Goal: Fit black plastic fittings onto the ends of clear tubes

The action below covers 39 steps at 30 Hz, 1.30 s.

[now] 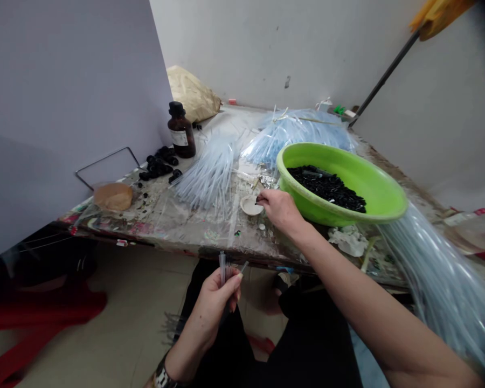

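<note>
My left hand (220,293) is closed around several thin clear plastic tubes (222,264), held below the table's front edge. One tube end tilts out to the right by the thumb, and the far ends show behind my wrist. Over the table my right hand (281,210) pinches a small black piece (259,201) at the rim of a small white dish (251,205). Just right of that hand stands a green basin (343,215) with many small black pieces (331,186) in it. A bundle of clear tubes (212,172) lies behind the dish.
A brown bottle (181,132) with a black cap stands at the back left near black caps (159,164). More tubes lie behind the basin (307,129) and hang off the right side (440,285). Crumpled white tissue (350,241) lies before the basin. A bent metal rod (105,161) stands left.
</note>
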Available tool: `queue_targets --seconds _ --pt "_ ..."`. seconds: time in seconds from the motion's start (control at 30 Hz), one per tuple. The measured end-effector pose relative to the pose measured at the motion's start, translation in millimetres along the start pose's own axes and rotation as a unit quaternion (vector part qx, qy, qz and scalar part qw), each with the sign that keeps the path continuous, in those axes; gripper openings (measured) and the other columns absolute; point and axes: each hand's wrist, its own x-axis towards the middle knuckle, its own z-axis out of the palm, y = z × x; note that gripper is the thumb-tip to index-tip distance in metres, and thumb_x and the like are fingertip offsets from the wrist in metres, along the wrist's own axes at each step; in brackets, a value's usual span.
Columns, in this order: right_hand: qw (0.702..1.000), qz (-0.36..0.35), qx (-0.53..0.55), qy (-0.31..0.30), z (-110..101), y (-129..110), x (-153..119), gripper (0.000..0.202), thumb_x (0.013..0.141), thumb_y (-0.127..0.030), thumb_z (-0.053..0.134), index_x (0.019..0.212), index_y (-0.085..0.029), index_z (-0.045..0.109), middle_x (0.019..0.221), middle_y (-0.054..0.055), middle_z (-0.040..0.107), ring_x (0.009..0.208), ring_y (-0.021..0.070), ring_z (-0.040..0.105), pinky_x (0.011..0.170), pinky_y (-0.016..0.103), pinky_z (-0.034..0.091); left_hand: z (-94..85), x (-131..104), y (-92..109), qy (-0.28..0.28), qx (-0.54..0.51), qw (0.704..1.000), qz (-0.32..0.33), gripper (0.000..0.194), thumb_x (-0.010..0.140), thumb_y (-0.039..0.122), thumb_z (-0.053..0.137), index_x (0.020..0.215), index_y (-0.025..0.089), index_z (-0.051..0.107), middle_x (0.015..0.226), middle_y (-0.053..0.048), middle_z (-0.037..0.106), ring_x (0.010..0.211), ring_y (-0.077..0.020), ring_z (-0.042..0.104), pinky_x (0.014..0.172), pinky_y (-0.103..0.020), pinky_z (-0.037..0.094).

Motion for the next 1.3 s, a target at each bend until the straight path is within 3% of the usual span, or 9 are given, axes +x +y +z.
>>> queue_targets --seconds 0.33,0.6,0.77,0.97,1.1,1.2,1.3 --pt "0.983 -0.061 -0.161 -0.064 -1.5 -12.8 11.6 0.02 0.087 -0.012 0.051 0.084 -0.014 0.071 0.093 0.013 0.068 0.09 0.0238 0.059 0.072 0.033 0.039 -1.8 0.8 -1.9 -0.001 -0.007 1.0 -0.004 0.034 0.069 0.043 0.074 0.081 0.015 0.059 0.054 0.005 0.052 0.046 -0.0064 0.042 0.042 -0.018 0.032" --pt "0.972 -0.081 -0.193 -0.103 -3.8 -26.3 13.9 0.023 0.086 -0.009 0.05 0.081 -0.013 0.072 0.092 0.015 0.069 0.092 0.0252 0.058 0.07 0.033 0.037 -0.8 -1.4 -1.2 0.001 -0.014 1.0 -0.004 0.036 0.067 0.045 0.076 0.08 0.015 0.06 0.052 0.005 0.052 0.044 -0.0064 0.041 0.042 -0.018 0.031" --pt "0.978 -0.084 -0.169 -0.087 -13.0 -27.1 15.7 0.019 0.088 -0.017 0.053 0.084 -0.017 0.072 0.091 0.009 0.068 0.086 0.0206 0.058 0.069 0.03 0.037 -1.8 -2.5 -0.9 0.007 -0.012 1.0 0.001 0.037 0.067 0.044 0.076 0.081 0.015 0.06 0.054 0.005 0.053 0.045 -0.0065 0.042 0.042 -0.018 0.032" --pt "0.986 -0.099 -0.107 0.076 -23.9 -29.7 7.1 0.02 0.091 -0.02 0.049 0.086 -0.016 0.069 0.092 0.009 0.065 0.089 0.0209 0.054 0.077 0.031 0.038 -2.5 -4.4 1.8 0.009 -0.01 1.0 0.023 0.031 0.07 0.041 0.074 0.079 0.015 0.06 0.054 0.005 0.052 0.044 -0.006 0.041 0.042 -0.018 0.031" --pt "0.989 -0.084 -0.12 0.01 -24.9 -30.8 -6.8 0.021 0.088 -0.015 0.05 0.077 -0.016 0.068 0.087 0.009 0.065 0.083 0.021 0.054 0.07 0.031 0.037 -1.0 -10.1 7.4 0.017 -0.009 0.999 0.038 0.027 0.072 0.038 0.073 0.079 0.015 0.06 0.054 0.005 0.052 0.045 -0.0062 0.042 0.043 -0.018 0.032" --pt "0.997 -0.05 -0.006 0.054 -34.8 -33.2 -23.3 0.018 0.086 -0.014 0.053 0.074 -0.017 0.066 0.083 0.007 0.064 0.08 0.0189 0.055 0.071 0.029 0.039 -1.5 -12.4 8.8 0.015 -0.014 0.998 0.057 0.026 0.074 0.037 0.073 0.08 0.016 0.06 0.054 0.005 0.052 0.045 -0.0062 0.042 0.043 -0.017 0.032" --pt "0.983 -0.036 0.162 0.078 -47.5 -39.8 -48.5 0.012 0.082 -0.015 0.059 0.071 -0.018 0.062 0.076 0.002 0.063 0.074 0.0157 0.056 0.069 0.027 0.041 -2.5 -13.7 8.5 0.011 -0.02 0.997 0.071 0.024 0.076 0.037 0.072 0.082 0.016 0.06 0.056 0.005 0.052 0.047 -0.0063 0.043 0.043 -0.017 0.033"
